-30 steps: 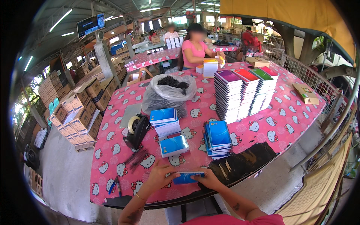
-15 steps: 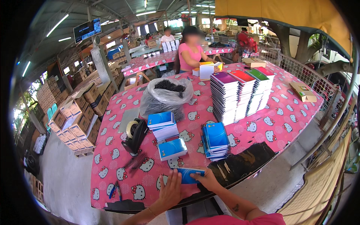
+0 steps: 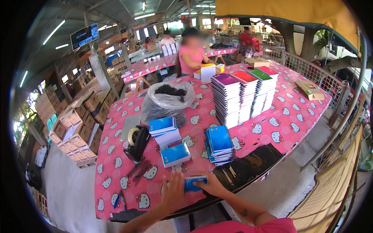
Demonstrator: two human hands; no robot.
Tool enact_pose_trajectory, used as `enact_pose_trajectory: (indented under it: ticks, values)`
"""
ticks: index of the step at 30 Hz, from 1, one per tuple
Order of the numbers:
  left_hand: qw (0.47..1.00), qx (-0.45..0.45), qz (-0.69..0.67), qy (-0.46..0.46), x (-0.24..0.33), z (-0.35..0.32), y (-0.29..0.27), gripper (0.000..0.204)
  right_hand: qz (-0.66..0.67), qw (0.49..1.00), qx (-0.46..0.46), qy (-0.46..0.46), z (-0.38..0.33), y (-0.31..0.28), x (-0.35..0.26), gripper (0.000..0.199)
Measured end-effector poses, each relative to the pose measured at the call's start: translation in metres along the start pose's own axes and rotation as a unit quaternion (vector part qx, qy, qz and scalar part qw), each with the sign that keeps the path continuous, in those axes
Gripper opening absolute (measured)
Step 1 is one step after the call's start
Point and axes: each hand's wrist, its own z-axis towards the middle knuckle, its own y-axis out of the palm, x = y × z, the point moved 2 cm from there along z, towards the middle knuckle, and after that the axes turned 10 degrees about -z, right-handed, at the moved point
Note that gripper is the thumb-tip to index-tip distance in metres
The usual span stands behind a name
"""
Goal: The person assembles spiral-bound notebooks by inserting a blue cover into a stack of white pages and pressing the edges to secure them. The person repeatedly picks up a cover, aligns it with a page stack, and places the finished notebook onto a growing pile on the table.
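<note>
Close to the table's near edge, a small blue notebook (image 3: 191,184) lies under my hands. My right hand (image 3: 213,184) grips its right side, thumb across the cover. My left hand (image 3: 173,190) rests at its left end, fingers stretched out and slightly blurred; it hides that end. Just beyond are a pile of blue notebooks (image 3: 175,155) with no coil showing, and to its right a stack of spiral-bound blue notebooks (image 3: 220,139). Loose dark binding coils (image 3: 137,171) lie left of my left hand.
A black tape dispenser (image 3: 136,145), another blue pile (image 3: 163,126) and a plastic bag of black coils (image 3: 168,103) stand farther back. Tall spiral notebook stacks (image 3: 226,101) rise centre right. Pens (image 3: 119,200) lie front left. A co-worker (image 3: 190,56) handles yellow-covered books across the table.
My left hand has slid slightly left and lower along the notebook's left end. The coil that trailed from there no longer shows. My right hand keeps its grip; the view has shifted a little.
</note>
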Motion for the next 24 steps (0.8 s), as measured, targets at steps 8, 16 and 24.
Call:
enact_pose_trajectory:
  ticks: [8,16,24]
  values:
    - [0.987,0.087,-0.133,-0.02,0.009,0.014,-0.004,0.076,-0.01,0.999,0.008,0.041,-0.003,0.002,-0.009,0.031]
    - [0.992,0.05,-0.116,-0.008,0.013,0.016,-0.009,0.079,0.029,0.997,0.049,-0.053,0.0,0.006,-0.004,0.036]
    - [0.993,0.066,-0.098,-0.01,0.024,0.014,-0.002,0.082,0.048,0.998,0.016,-0.033,0.001,0.01,0.006,0.04]
